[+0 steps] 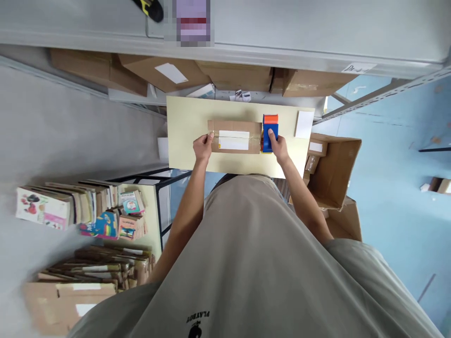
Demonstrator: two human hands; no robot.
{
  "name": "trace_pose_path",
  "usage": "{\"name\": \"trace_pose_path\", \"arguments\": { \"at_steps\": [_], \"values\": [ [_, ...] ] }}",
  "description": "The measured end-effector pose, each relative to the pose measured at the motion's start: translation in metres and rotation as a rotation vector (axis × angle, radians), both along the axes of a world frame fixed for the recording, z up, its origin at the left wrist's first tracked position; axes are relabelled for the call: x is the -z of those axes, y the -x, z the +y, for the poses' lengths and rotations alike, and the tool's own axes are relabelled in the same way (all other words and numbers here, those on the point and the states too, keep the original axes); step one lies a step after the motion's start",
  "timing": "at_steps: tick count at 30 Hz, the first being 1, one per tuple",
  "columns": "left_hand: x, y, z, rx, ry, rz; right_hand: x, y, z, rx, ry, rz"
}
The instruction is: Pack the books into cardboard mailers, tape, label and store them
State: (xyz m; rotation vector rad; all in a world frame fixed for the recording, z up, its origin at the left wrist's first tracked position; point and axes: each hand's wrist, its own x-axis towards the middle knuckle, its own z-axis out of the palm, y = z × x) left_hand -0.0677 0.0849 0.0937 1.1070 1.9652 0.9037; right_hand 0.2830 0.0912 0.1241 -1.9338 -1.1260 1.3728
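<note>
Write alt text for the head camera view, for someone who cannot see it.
Seen from above, a person's left hand steadies a brown parcel on a pale table while the right hand grips a blue and orange tape dispenser at its right end. Books and cardboard boxes surround them.

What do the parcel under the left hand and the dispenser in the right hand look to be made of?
Parcel: brown cardboard or kraft paper by its matte tan surface, with a white paper label and a glossy clear tape strip. Tape dispenser: probably moulded plastic, going by its solid, saturated blue body and orange top.
</note>
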Motion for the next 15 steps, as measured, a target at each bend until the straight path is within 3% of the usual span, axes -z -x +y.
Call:
{"name": "trace_pose_path", "arguments": {
  "at_steps": [3,8,11,15],
  "values": [
    [-0.006,0.0,0.002,0.058,0.011,-0.018,-0.002,0.015,-0.004,0.09,-0.043,-0.002],
    [-0.012,0.01,-0.002,0.085,-0.117,-0.09,-0.013,0.023,-0.003,0.157,-0.182,0.066],
    [-0.003,0.029,-0.007,0.088,-0.147,-0.062,-0.008,0.033,-0.004,0.193,-0.228,0.185],
    [0.018,0.054,-0.014,0.015,-0.074,0.027,0.018,0.067,-0.005,0.183,-0.127,0.288]
  ]
}}
